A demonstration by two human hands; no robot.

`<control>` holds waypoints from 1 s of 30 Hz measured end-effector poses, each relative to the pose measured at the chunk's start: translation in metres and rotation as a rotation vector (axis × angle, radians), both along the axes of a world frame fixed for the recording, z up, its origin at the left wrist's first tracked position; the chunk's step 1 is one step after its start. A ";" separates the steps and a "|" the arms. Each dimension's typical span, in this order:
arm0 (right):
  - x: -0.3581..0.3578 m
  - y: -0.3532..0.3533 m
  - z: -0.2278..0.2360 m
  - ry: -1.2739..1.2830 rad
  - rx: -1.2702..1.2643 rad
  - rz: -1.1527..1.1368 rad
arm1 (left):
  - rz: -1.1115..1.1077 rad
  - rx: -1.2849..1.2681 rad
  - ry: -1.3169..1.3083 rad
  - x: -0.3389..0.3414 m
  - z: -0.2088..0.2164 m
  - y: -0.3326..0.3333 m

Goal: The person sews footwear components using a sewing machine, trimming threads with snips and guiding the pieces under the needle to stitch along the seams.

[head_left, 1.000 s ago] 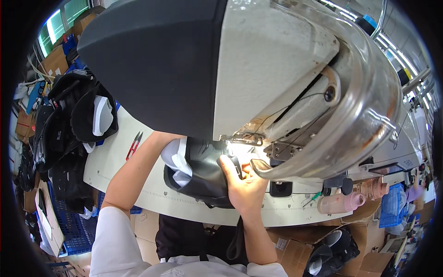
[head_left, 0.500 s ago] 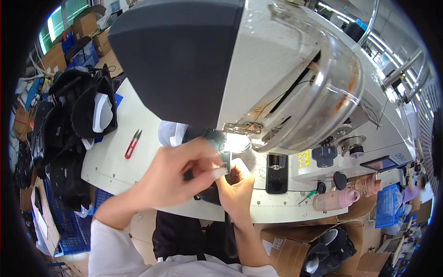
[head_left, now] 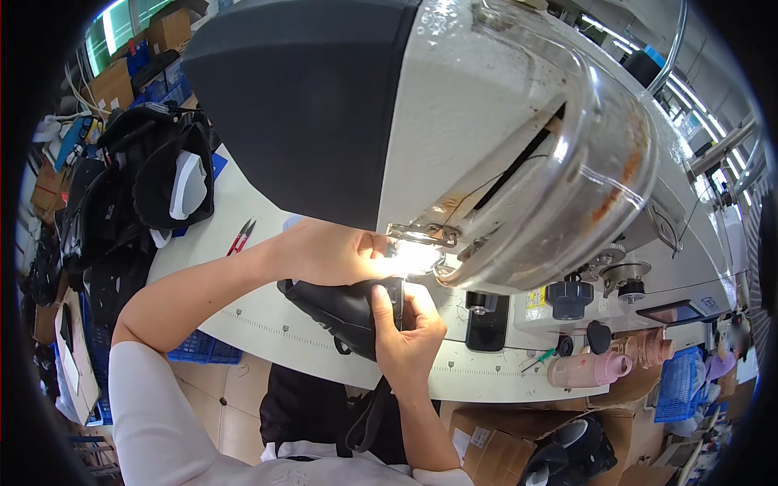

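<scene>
A black padded fabric piece (head_left: 336, 312) with a loose black strap (head_left: 371, 417) lies at the front of a large sewing machine (head_left: 478, 105), just below its lit needle area. My right hand (head_left: 409, 334) pinches the piece's right edge, thumb on top and fingers behind. My left hand (head_left: 324, 255) reaches across the piece's far side, fingers curled on it beside the bright lamp; glare and the hand itself hide the fingertips. The strap hangs off the table's front edge, below my right hand.
Red-handled thread snips (head_left: 241, 237) lie left on the white table (head_left: 267, 334). Black pieces with white inserts (head_left: 134, 190) pile up at far left. A dark phone-like object (head_left: 487, 324), green-handled screwdriver (head_left: 541, 358) and pink bottle (head_left: 583, 370) sit right; a cardboard box (head_left: 502, 454) stands below.
My left hand has moved from above the right hand toward the needle area and come down on the piece. More of the black piece now shows. My right hand keeps its hold.
</scene>
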State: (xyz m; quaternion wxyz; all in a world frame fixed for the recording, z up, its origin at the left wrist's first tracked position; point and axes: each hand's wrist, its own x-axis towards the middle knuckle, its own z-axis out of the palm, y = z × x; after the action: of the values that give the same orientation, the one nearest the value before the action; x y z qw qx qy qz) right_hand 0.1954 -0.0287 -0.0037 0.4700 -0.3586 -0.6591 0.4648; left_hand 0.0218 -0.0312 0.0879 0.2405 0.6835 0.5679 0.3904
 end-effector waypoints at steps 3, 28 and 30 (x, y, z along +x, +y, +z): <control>0.000 0.001 -0.003 0.033 -0.041 0.002 | -0.030 -0.241 0.081 0.001 0.003 0.005; -0.004 0.008 0.000 0.103 -0.162 -0.028 | -0.083 -0.208 0.093 -0.002 -0.004 0.014; -0.006 0.009 -0.001 0.150 -0.118 -0.024 | -0.075 -0.199 0.118 -0.002 -0.003 0.014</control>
State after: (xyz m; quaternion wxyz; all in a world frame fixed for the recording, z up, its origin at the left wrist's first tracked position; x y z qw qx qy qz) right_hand 0.1895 -0.0201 -0.0044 0.5016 -0.3575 -0.5892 0.5229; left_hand 0.0200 -0.0176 0.0850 0.2877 0.6988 0.5912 0.2818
